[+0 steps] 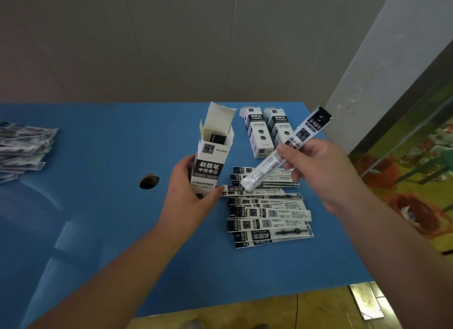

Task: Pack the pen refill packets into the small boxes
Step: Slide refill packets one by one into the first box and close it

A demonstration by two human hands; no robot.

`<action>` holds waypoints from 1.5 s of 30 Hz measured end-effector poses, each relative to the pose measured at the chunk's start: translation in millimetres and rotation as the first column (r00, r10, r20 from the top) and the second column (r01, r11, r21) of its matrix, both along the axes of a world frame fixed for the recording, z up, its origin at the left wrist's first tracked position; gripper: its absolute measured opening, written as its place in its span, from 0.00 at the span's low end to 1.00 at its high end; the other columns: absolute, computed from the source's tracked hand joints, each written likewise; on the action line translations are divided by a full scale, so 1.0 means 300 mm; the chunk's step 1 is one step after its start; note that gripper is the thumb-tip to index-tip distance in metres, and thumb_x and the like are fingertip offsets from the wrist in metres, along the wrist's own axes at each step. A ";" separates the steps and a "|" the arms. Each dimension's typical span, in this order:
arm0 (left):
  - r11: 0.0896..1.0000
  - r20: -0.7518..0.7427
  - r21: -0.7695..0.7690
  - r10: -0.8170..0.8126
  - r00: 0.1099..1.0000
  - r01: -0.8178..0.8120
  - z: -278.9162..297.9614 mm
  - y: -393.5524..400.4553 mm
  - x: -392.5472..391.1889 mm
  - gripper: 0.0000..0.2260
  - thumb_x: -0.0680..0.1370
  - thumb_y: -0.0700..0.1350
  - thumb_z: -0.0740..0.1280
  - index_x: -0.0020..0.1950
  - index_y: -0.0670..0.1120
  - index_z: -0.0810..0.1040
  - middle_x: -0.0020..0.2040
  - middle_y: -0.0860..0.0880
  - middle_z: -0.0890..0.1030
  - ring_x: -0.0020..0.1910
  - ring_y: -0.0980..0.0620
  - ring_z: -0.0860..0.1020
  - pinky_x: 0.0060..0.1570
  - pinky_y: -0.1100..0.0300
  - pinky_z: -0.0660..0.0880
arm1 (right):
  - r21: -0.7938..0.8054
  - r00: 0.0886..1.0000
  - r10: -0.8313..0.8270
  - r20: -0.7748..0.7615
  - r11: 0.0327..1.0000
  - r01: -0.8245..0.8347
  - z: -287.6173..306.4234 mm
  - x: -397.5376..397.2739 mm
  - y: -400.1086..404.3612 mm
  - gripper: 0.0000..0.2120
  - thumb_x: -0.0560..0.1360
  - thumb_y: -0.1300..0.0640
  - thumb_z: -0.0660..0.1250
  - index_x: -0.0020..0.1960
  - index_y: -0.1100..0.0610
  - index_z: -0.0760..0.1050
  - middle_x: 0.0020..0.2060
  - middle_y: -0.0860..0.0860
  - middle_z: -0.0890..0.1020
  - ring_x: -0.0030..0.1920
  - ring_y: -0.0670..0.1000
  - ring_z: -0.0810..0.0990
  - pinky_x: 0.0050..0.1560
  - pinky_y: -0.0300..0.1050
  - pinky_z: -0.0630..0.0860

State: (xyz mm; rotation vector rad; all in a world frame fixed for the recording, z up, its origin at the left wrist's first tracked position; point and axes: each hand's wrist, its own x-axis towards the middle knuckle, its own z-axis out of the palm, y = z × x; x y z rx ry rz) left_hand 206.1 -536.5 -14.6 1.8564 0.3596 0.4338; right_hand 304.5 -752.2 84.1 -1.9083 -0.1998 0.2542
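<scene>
My left hand [190, 196] grips a small white and black box [211, 157] and holds it upright on the blue table [98, 230]. Its top flap stands open, with dark packet ends showing inside. My right hand [316, 168] holds one pen refill packet [285, 148] tilted in the air, to the right of the box and above the loose pile. A pile of several refill packets [267, 211] lies flat on the table in front of my right hand.
Two closed small boxes [268, 130] lie side by side behind the pile. Another heap of packets [23, 147] sits at the table's far left. A round hole [149, 181] opens in the tabletop left of the held box. The table's right edge meets a grey wall.
</scene>
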 end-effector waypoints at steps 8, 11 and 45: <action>1.000 0.016 0.017 -0.001 1.000 0.000 -0.009 -0.018 0.020 0.30 0.72 0.42 0.78 0.68 0.57 0.66 0.60 0.54 0.77 0.53 0.65 0.79 0.47 0.74 0.74 | 0.280 0.982 0.002 -0.191 0.959 0.052 0.029 -0.036 -0.012 0.05 0.78 0.61 0.69 0.48 0.63 0.80 0.45 0.56 0.88 0.47 0.53 0.87 0.48 0.45 0.83; 0.999 0.020 0.034 -0.005 1.000 0.004 -0.014 -0.017 0.026 0.31 0.72 0.43 0.78 0.69 0.55 0.67 0.61 0.54 0.77 0.53 0.64 0.79 0.47 0.74 0.75 | 0.301 0.979 -0.002 -0.201 0.951 0.064 0.031 -0.039 -0.017 0.06 0.79 0.62 0.68 0.52 0.64 0.80 0.47 0.56 0.87 0.50 0.55 0.87 0.50 0.46 0.83; 0.987 0.166 0.144 -0.091 0.982 0.067 -0.035 -0.079 -0.015 0.29 0.72 0.53 0.75 0.68 0.68 0.65 0.62 0.57 0.75 0.62 0.49 0.77 0.58 0.44 0.78 | -0.183 0.947 0.296 0.124 0.945 -0.271 0.100 -0.057 0.071 0.09 0.77 0.44 0.70 0.55 0.45 0.82 0.47 0.45 0.85 0.46 0.45 0.82 0.52 0.51 0.80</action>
